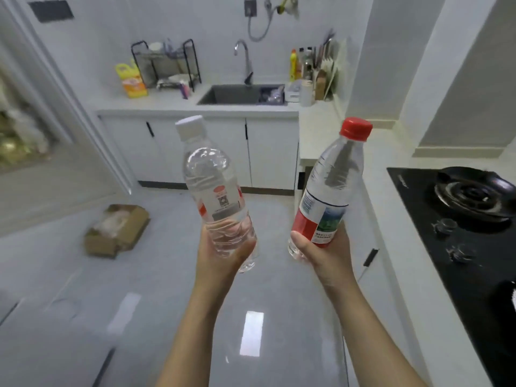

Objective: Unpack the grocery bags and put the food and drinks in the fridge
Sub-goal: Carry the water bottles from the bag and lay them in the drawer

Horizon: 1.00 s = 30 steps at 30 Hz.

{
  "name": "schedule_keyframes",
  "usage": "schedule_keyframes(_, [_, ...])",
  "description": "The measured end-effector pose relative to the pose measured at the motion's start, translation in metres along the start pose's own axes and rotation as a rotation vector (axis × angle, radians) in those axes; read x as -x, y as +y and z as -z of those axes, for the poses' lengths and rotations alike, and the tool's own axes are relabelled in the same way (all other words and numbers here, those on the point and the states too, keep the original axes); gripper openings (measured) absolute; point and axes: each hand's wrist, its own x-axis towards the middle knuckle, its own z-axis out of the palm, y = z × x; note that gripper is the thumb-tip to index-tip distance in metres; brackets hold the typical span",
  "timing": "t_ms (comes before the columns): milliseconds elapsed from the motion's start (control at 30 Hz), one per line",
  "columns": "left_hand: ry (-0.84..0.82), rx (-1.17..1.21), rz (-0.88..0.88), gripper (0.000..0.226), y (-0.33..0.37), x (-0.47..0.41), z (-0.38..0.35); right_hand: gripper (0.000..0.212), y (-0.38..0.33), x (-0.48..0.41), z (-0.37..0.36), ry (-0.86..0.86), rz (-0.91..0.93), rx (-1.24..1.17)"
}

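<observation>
Risking a slip, most likely: gripping each bottle low, near its base, and leaving the heavier upper part leaning free. Tilting the clear ribbed plastic water bottle with the white cap (213,191) away to the left, and leaning the clear plastic water bottle with the red cap and red-and-white label (329,188) to the right. Possibly letting smooth plastic slide through the grip and drop onto the glossy grey tiled floor (167,317) below, or, on the right side, knocking it against the black glass gas hob (418,213) nearby. Perhaps also stumbling over the open brown cardboard box (117,230) lying on the floor to the left, with both hands occupied.

Wrapping the left hand (223,255) round the bottom of the white-capped bottle, laying the left thumb (243,251) across its front, the other fingers showing only dimly through the clear plastic. Cupping the right hand (329,258) under the labelled bottle, pressing the right thumb (300,243) beside the label's lower edge, hiding the remaining fingers behind it. Holding both bottles apart in mid-air over the floor. Showing no fridge and no grocery bag in view.
</observation>
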Motion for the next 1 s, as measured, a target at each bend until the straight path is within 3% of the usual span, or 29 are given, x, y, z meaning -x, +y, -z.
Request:
schedule_keyframes(100, [0.135, -0.040, -0.031, 0.080, 0.003, 0.006, 0.033, 0.071, -0.002, -0.010, -0.040, -0.153, -0.001, 0.037])
schedule_keyframes(200, [0.283, -0.068, -0.016, 0.073, 0.003, 0.016, 0.055, 0.073, -0.003, -0.023, -0.074, -0.307, 0.023, 0.072])
schedule_keyframes(367, [0.551, -0.115, 0.014, 0.062, 0.007, 0.032, 0.078, 0.057, -0.008, -0.039, -0.125, -0.562, -0.023, 0.005])
schedule_keyframes(533, [0.776, -0.119, -0.049, 0.066, 0.023, 0.050, 0.092, 0.053, -0.017, -0.038, -0.162, -0.804, 0.000, -0.050])
schedule_keyframes(700, [1.003, -0.180, -0.148, 0.053, 0.047, 0.074, 0.098, 0.058, -0.038, -0.025, -0.185, -1.015, 0.102, -0.128])
schedule_keyframes(1000, [1.297, -0.368, -0.309, 0.056, 0.115, 0.133, 0.105, 0.053, -0.099, 0.023, -0.218, -1.240, 0.256, -0.298])
